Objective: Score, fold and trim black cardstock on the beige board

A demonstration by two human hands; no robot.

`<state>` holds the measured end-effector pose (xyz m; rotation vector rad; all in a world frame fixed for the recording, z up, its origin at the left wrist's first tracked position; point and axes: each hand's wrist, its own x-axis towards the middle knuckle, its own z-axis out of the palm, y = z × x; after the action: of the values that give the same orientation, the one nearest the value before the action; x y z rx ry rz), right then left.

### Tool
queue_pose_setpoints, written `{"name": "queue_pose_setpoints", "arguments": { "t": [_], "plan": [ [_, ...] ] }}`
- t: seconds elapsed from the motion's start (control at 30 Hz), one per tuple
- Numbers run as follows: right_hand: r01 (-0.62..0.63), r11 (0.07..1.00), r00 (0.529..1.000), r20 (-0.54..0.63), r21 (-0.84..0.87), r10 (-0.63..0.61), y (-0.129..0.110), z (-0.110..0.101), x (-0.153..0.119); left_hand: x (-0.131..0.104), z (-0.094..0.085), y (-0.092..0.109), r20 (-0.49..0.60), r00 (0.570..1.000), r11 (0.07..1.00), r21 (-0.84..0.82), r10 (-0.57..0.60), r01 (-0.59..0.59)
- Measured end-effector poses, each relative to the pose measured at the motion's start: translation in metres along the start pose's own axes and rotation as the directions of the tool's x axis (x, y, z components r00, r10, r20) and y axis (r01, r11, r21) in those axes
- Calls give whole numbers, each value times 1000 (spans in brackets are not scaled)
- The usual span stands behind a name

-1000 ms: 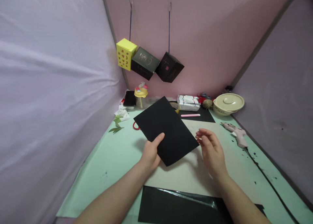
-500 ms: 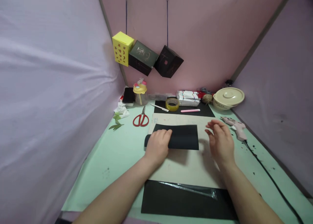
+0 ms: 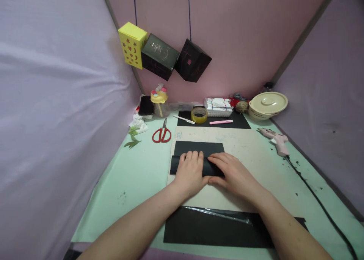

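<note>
A sheet of black paper (image 3: 199, 148) lies on the white board, its near part curled over into a roll or fold. My left hand (image 3: 191, 173) is closed over the middle of the curled part, fingers on top and thumb on the near side. Beside it, my right hand (image 3: 231, 173) grips the right end between its fingers and thumb. The two thumbs meet or nearly meet at the near edge. My hands hide part of the paper, so I cannot tell whether its fold is pressed flat.
Under the paper is the white board (image 3: 256, 154), with a black sheet (image 3: 222, 231) nearer me. Red-handled scissors (image 3: 162, 134) lie left. Behind are tape (image 3: 199, 115), a pink pen (image 3: 221, 122) and markers (image 3: 218, 106). At right are a glue gun (image 3: 275, 140) and lidded bowl (image 3: 267, 105).
My right hand has come in from the right and taken hold of the paper. The paper's near part is now curled up under both hands. The view has shifted slightly.
</note>
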<state>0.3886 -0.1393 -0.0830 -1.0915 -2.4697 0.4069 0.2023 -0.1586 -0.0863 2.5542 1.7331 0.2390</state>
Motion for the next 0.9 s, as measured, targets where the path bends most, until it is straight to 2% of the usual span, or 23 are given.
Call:
{"name": "queue_pose_setpoints", "arguments": {
  "t": [0.17,0.3,0.6,0.73,0.9],
  "plan": [
    [-48,998,996,67,-29,50,3,0,-2,-4,-4,-12,32,996,986,-149,82,-76],
    [-81,996,991,102,-46,86,4,0,-4,-6,-3,-17,15,991,980,-150,136,-132],
    [-114,992,982,142,-53,120,25,9,-15,-12,26,5,-134,991,999,-11,29,-31],
    [-87,996,982,165,-34,92,31,13,-15,-15,29,5,-126,991,999,16,36,-34],
    [-103,992,979,168,-68,113,31,10,-15,-16,27,3,-109,994,1000,-4,30,-31]
  ]
}}
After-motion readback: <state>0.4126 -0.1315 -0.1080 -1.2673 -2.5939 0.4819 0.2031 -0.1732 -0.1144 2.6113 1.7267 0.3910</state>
